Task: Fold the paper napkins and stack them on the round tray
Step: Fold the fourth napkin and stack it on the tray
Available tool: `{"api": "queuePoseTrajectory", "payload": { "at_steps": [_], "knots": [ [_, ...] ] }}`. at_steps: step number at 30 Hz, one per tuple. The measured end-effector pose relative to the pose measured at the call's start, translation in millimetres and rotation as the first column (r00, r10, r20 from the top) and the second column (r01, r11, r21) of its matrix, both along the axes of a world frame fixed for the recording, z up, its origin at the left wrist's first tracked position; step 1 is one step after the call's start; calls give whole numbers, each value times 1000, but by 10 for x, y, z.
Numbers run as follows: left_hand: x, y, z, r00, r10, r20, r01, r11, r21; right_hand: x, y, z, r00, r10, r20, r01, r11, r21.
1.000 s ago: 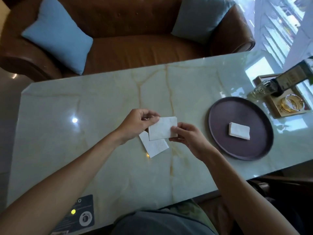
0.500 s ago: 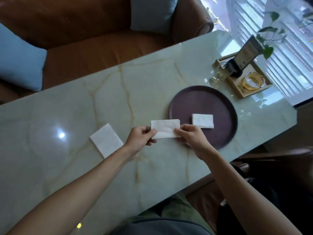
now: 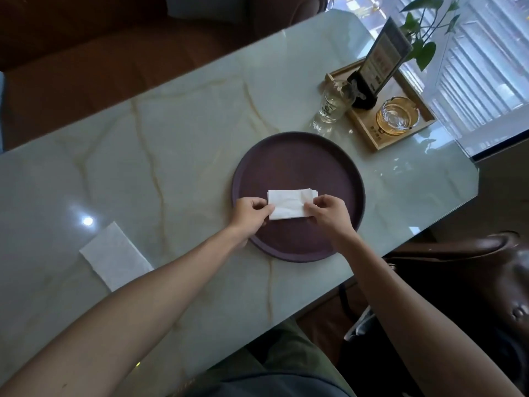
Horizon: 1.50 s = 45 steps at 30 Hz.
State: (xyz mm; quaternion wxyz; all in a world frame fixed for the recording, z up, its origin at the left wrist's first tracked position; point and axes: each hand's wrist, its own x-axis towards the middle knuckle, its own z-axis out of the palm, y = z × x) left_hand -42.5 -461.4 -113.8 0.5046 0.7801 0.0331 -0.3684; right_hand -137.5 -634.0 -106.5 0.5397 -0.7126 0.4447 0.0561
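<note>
A dark round tray (image 3: 300,156) lies on the pale marble table (image 3: 177,138). Over its near half I hold a folded white napkin (image 3: 287,203) by both short ends. My left hand (image 3: 250,209) pinches its left end and my right hand (image 3: 327,212) pinches its right end. The edge of another folded napkin (image 3: 314,192) peeks out beneath it at the right. One more white napkin (image 3: 114,255) lies flat on the table at the left, partly covered by my left forearm.
A wooden tray (image 3: 400,138) at the back right holds a glass ashtray (image 3: 398,114) and a standing card holder (image 3: 375,73). A small glass (image 3: 333,103) stands beside it. A brown sofa (image 3: 114,53) runs along the far side; a leather chair (image 3: 472,267) sits at right.
Both hands carried the folded napkin rightward from above the table to over the tray, onto the napkin lying there. The view shifted right with them.
</note>
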Motion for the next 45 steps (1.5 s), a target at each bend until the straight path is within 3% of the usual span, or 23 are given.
{"api": "queuePoseTrajectory", "payload": {
  "at_steps": [10,26,31,41,45],
  "knots": [
    [58,-320,-420,998,59,-3,-59,993,104,37,-257,-427,992,1,-124,-7,999,-47],
    [42,-411,-577,999,42,-3,-41,979,197,40,-383,-582,978,25,-209,-48,993,-104],
    [22,-429,-570,997,31,67,-48,963,264,50,-395,-547,971,22,-237,-70,978,-195],
    [25,-383,-558,995,-43,94,17,964,267,67,-345,-496,959,101,-267,-161,963,-214],
    [85,-259,-489,996,-25,91,5,977,211,108,-365,-364,948,81,-309,-188,923,-335]
  ]
}}
